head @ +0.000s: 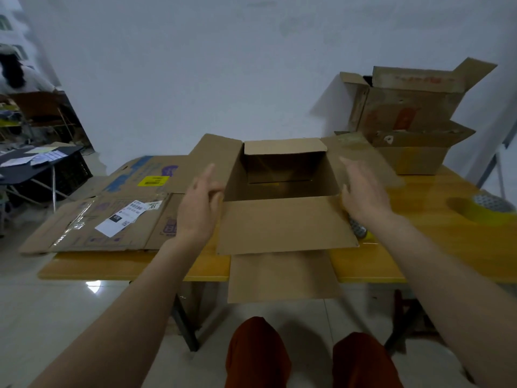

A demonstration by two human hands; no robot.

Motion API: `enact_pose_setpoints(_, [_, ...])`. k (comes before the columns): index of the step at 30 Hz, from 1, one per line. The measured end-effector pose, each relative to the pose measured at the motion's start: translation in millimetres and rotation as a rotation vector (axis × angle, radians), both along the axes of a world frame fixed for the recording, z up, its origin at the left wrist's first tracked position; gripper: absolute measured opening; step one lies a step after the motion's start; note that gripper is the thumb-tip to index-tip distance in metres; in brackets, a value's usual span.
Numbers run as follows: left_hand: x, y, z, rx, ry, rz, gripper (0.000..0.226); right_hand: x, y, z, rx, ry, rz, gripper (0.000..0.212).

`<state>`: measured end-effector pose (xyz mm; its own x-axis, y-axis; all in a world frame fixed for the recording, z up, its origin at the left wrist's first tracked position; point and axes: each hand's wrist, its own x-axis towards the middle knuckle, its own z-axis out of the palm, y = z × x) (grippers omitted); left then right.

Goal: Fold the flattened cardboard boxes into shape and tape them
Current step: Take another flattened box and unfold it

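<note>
Cardboard everywhere, lol. I had one box (282, 191) squared up at the table's (419, 247) near edge, all four top flaps open and untaped. My left hand (200, 204) rested against its left wall with relaxed fingers; my right hand (363, 193) was spread wide beside the right flap, too blurred to say if touching. Flattened boxes (106, 217) waited at the left end, tape roll (486, 207) by the right edge. Finished-looking boxes (411, 121) sat stacked at the far right corner.

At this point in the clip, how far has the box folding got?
Done: two boxes stand stacked at the table's far right. In hand: an open box stands erected, flaps spread, left hand and right hand at its sides. Left: closing it, taping from the tape roll, and the flattened cardboard on the left.
</note>
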<state>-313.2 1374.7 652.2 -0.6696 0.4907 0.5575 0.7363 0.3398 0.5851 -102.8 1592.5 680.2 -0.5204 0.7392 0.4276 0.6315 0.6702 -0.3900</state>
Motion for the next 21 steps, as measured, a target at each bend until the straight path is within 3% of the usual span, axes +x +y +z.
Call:
enact_pose_setpoints(4, [-2, -9, 0, -0.251, 0.135, -0.159, 0.075, 1, 0, -8, -0.097, -0.096, 0.168, 0.067])
enact_pose_setpoints(7, [-5, -13, 1, -0.323, 0.089, -0.207, 0.076, 8, 3, -9, -0.178, -0.168, 0.263, 0.072])
enact_pose_setpoints(10, [-8, -13, 6, -0.238, -0.069, -0.305, 0.08, 14, 8, -9, -0.152, -0.21, 0.374, 0.066])
enact_pose_setpoints(14, [-11, -12, 9, -0.155, -0.135, -0.29, 0.073, 20, 12, -8, -0.214, -0.283, 0.471, 0.065])
enact_pose_setpoints(15, [-10, -10, 9, -0.106, -0.178, -0.289, 0.067, 22, 10, -7, -0.279, -0.238, 0.5, 0.058])
enact_pose_setpoints(17, [-5, -4, 9, 0.016, -0.307, -0.283, 0.05, 23, 3, -1, -0.434, -0.028, 0.513, 0.021])
enact_pose_setpoints(18, [-2, 0, 9, 0.081, -0.348, -0.269, 0.047, 21, 3, -1, -0.45, 0.07, 0.504, 0.022])
enact_pose_setpoints(20, [-2, 12, 6, 0.17, -0.375, -0.195, 0.055, 16, 2, -1, -0.407, 0.135, 0.444, 0.047])
enact_pose_setpoints(21, [-1, 16, 5, 0.182, -0.367, -0.13, 0.061, 11, 0, -3, -0.378, 0.148, 0.406, 0.046])
